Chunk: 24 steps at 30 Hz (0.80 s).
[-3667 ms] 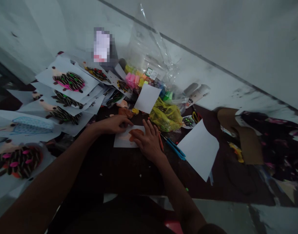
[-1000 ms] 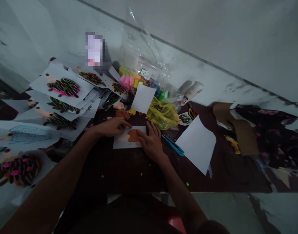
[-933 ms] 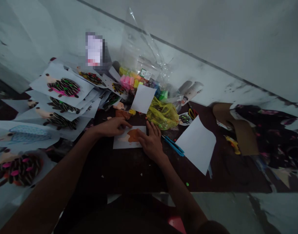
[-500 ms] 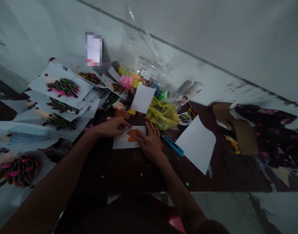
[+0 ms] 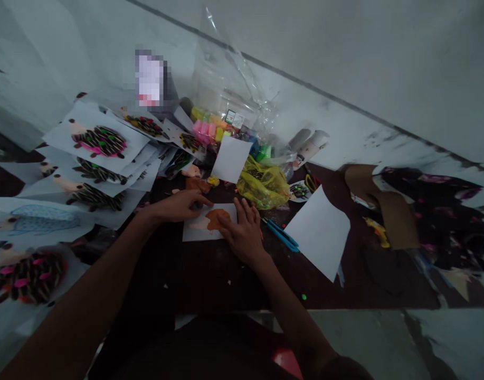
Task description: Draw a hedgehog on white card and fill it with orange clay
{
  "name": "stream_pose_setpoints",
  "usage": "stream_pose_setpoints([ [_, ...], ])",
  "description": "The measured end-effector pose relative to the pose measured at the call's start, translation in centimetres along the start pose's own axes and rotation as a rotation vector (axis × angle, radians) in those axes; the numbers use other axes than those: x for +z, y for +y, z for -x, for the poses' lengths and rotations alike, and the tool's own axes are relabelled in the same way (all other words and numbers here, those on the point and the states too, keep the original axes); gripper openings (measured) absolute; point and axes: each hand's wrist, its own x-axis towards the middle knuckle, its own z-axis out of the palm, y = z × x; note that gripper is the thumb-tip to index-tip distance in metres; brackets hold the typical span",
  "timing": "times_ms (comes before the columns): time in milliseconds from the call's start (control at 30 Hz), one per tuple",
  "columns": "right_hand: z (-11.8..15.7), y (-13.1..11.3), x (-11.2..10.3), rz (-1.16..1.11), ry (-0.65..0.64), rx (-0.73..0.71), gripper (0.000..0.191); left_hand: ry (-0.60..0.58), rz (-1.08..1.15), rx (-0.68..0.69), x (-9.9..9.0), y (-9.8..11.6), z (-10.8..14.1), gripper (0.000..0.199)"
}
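A small white sheet [image 5: 192, 232] lies on the dark table with a flat orange-brown patch of modelling clay [image 5: 216, 217] on it and a paler patch to its left. My left hand [image 5: 182, 206] rests at the sheet's upper left, index finger stretched along the edge and the other fingers partly hidden. My right hand [image 5: 244, 232] lies on the sheet's right side, fingers extended, its thumb touching the clay. Behind the sheet sits a brown clay lump [image 5: 197, 184] with a small yellow piece [image 5: 213, 181] beside it.
Papers with clay hedgehogs [image 5: 101, 141] are piled on the left. A blue-handled tool [image 5: 281, 235] and a blank sheet [image 5: 321, 232] lie to the right. Behind stand a yellow plastic bag [image 5: 265, 184] and a clear bag of coloured clay [image 5: 210, 129]. Cardboard [image 5: 398, 219] lies far right.
My right thumb has shifted slightly left and down over the clay, showing more of its upper part. My left hand stays nearly still.
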Motion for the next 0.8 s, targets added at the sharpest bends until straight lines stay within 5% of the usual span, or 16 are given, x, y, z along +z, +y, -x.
stream_pose_setpoints([
  [800, -0.68, 0.63, 0.10, -0.079, -0.014, 0.110, 0.035, -0.008, 0.033, -0.008, -0.01, 0.03, -0.01, 0.054],
])
